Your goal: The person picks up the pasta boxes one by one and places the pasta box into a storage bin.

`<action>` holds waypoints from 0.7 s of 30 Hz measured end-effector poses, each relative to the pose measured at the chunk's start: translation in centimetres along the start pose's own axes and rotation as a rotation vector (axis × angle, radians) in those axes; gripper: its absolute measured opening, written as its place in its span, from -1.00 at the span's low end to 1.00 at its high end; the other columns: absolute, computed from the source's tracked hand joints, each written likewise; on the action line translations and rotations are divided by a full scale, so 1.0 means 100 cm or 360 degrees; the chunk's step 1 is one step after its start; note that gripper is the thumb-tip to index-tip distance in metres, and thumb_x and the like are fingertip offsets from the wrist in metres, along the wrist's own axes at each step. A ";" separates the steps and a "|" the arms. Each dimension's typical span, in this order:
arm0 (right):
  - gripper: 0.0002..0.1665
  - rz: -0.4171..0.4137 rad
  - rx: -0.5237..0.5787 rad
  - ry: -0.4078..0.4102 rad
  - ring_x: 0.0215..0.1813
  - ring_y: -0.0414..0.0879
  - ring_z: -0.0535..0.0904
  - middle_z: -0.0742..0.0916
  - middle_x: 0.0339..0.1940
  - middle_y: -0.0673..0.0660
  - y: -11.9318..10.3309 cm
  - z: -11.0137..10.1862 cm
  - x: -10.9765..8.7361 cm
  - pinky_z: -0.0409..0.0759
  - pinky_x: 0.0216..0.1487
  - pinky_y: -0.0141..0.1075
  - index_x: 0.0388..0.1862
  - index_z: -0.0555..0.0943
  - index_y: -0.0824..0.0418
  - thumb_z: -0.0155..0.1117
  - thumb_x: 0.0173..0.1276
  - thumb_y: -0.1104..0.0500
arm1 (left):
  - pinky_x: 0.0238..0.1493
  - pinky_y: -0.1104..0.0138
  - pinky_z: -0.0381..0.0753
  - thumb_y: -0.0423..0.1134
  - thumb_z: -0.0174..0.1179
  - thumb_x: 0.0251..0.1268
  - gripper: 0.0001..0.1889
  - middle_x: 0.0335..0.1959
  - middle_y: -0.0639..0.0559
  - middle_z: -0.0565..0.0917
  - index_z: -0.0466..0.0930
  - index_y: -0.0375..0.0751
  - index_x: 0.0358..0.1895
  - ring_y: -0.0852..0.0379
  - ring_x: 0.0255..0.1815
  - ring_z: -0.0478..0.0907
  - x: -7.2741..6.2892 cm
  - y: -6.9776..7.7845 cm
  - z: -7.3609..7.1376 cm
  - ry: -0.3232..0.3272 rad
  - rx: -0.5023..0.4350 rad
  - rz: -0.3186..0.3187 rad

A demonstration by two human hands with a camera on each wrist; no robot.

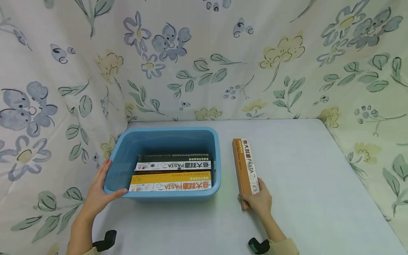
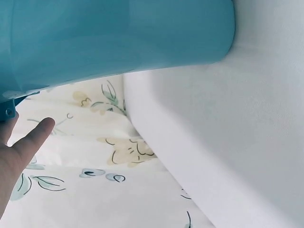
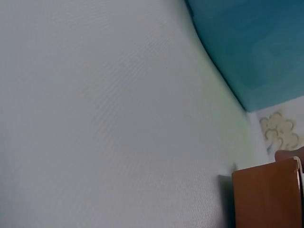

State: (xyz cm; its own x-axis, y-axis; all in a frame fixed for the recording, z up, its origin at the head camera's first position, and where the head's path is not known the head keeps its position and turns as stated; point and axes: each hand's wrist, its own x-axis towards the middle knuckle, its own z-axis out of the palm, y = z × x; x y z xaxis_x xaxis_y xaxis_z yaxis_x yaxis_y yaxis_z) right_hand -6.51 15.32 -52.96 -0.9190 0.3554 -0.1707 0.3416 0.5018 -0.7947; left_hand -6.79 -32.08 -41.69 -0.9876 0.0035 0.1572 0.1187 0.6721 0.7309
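My left hand [image 1: 97,194] rests at the near left corner of a blue plastic tub [image 1: 165,199]. Its thumb lies along the front rim and its straight fingers reach up the left side; one finger [image 2: 35,137] extends apart from the wall in the left wrist view. In the tub lie a yellow chicken curry pasta box [image 1: 172,180] and a black pepper pasta box [image 1: 173,161]. To the right of the tub, my right hand [image 1: 259,200] grips the near end of an orange-brown pasta box [image 1: 244,164], thumb on one side, fingers on the other. Its brown end [image 3: 268,194] shows in the right wrist view.
A white table [image 1: 306,177] carries the tub and extends to the right of the held box. Flower-printed cloth [image 1: 204,71] hangs behind the table and along both sides. Dark devices [image 1: 106,241] sit at both wrists.
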 end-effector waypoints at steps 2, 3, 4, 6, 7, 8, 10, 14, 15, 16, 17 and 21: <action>0.15 -0.0001 -0.0008 -0.0016 0.05 0.23 0.50 0.51 0.21 0.46 0.001 -0.002 0.000 0.47 -0.02 0.02 0.43 0.20 0.45 0.57 -0.09 0.11 | 0.06 -0.55 0.04 -0.28 0.41 -0.12 0.14 0.56 -0.29 -0.14 -0.12 -0.18 0.57 -0.55 0.43 -0.13 0.000 0.000 0.000 0.0003 0.0000 0.0005; 0.15 0.0000 -0.0010 -0.0027 0.05 0.24 0.49 0.50 0.22 0.47 0.001 -0.004 0.000 0.47 -0.01 0.03 0.43 0.20 0.44 0.57 -0.09 0.11 | 0.07 -0.55 0.04 -0.28 0.42 -0.12 0.14 0.56 -0.28 -0.14 -0.12 -0.18 0.57 -0.55 0.43 -0.13 0.000 0.000 0.000 0.0005 0.0000 0.0007; 0.16 0.0001 -0.0010 -0.0036 0.06 0.24 0.49 0.49 0.24 0.47 0.001 -0.005 0.000 0.47 -0.01 0.04 0.44 0.20 0.44 0.57 -0.09 0.11 | 0.07 -0.55 0.03 -0.28 0.41 -0.12 0.14 0.57 -0.28 -0.15 -0.12 -0.18 0.57 -0.55 0.44 -0.13 0.000 0.000 0.000 0.0005 0.0001 0.0006; 0.16 -0.0002 -0.0011 -0.0051 0.08 0.24 0.48 0.47 0.27 0.47 0.000 -0.008 -0.001 0.47 0.02 0.05 0.44 0.19 0.43 0.57 -0.09 0.11 | 0.07 -0.55 0.03 -0.27 0.41 -0.12 0.14 0.57 -0.26 -0.15 -0.12 -0.18 0.57 -0.55 0.44 -0.13 0.000 -0.001 0.000 0.0005 0.0004 0.0006; 0.16 -0.0004 -0.0009 -0.0055 0.09 0.24 0.47 0.47 0.28 0.47 -0.001 -0.010 -0.001 0.46 0.03 0.06 0.44 0.19 0.43 0.57 -0.09 0.11 | 0.07 -0.55 0.02 -0.27 0.41 -0.12 0.14 0.57 -0.26 -0.15 -0.12 -0.17 0.57 -0.54 0.44 -0.14 0.000 -0.001 0.000 0.0004 0.0004 0.0003; 0.16 -0.0009 -0.0008 -0.0056 0.10 0.24 0.47 0.47 0.28 0.46 -0.002 -0.012 -0.001 0.46 0.03 0.06 0.44 0.20 0.42 0.57 -0.09 0.11 | 0.07 -0.55 0.02 -0.27 0.41 -0.12 0.14 0.57 -0.26 -0.15 -0.13 -0.17 0.57 -0.54 0.44 -0.14 0.000 -0.001 0.000 0.0002 0.0004 0.0002; 0.15 -0.0023 -0.0010 -0.0058 0.11 0.23 0.46 0.47 0.28 0.45 -0.006 -0.016 -0.001 0.45 0.04 0.05 0.45 0.20 0.41 0.57 -0.08 0.11 | 0.07 -0.56 0.01 -0.27 0.41 -0.12 0.14 0.57 -0.27 -0.15 -0.13 -0.17 0.57 -0.54 0.44 -0.14 0.000 -0.001 0.000 -0.0002 0.0000 -0.0001; 0.14 -0.0069 -0.0033 -0.0040 0.08 0.23 0.48 0.50 0.26 0.45 -0.015 -0.025 -0.001 0.46 -0.01 0.02 0.43 0.23 0.40 0.57 -0.09 0.11 | 0.07 -0.56 0.01 -0.27 0.41 -0.11 0.14 0.56 -0.29 -0.15 -0.13 -0.17 0.57 -0.54 0.44 -0.14 0.000 0.000 -0.001 -0.0007 -0.0007 -0.0001; 0.14 -0.0076 -0.0037 -0.0039 0.08 0.23 0.48 0.49 0.27 0.45 -0.017 -0.027 0.000 0.45 -0.01 0.02 0.43 0.23 0.40 0.58 -0.10 0.12 | 0.07 -0.56 0.01 -0.26 0.41 -0.11 0.14 0.56 -0.29 -0.15 -0.13 -0.17 0.57 -0.54 0.44 -0.15 0.000 0.000 -0.001 -0.0009 -0.0007 -0.0002; 0.14 -0.0082 -0.0044 -0.0039 0.07 0.23 0.48 0.49 0.27 0.45 -0.018 -0.030 0.000 0.45 -0.02 0.01 0.44 0.23 0.40 0.58 -0.09 0.12 | 0.07 -0.56 0.01 -0.26 0.41 -0.11 0.14 0.57 -0.28 -0.15 -0.13 -0.16 0.57 -0.54 0.44 -0.15 0.000 0.000 -0.001 -0.0010 -0.0005 -0.0004; 0.14 -0.0089 -0.0047 -0.0036 0.06 0.23 0.48 0.49 0.27 0.45 -0.020 -0.032 0.000 0.45 -0.04 0.00 0.43 0.23 0.40 0.58 -0.10 0.12 | 0.06 -0.56 0.02 -0.26 0.41 -0.11 0.14 0.56 -0.29 -0.15 -0.13 -0.17 0.57 -0.54 0.44 -0.14 0.000 0.000 -0.001 -0.0012 -0.0003 -0.0004; 0.14 -0.0105 -0.0043 -0.0055 0.07 0.22 0.47 0.48 0.29 0.43 -0.025 -0.042 0.001 0.42 -0.05 -0.05 0.44 0.22 0.39 0.59 -0.08 0.13 | 0.06 -0.56 0.03 -0.25 0.41 -0.10 0.14 0.57 -0.28 -0.15 -0.13 -0.17 0.57 -0.55 0.44 -0.14 0.000 0.000 -0.001 -0.0016 -0.0001 -0.0006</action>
State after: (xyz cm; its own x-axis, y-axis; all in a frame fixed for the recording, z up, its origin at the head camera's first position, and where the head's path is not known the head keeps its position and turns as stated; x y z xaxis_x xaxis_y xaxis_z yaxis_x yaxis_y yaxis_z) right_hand -6.69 17.37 -48.54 -0.9458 0.2937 -0.1384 0.2846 0.5446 -0.7890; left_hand -6.82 -32.14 -41.67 -0.9890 0.0088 0.1478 0.1154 0.6716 0.7319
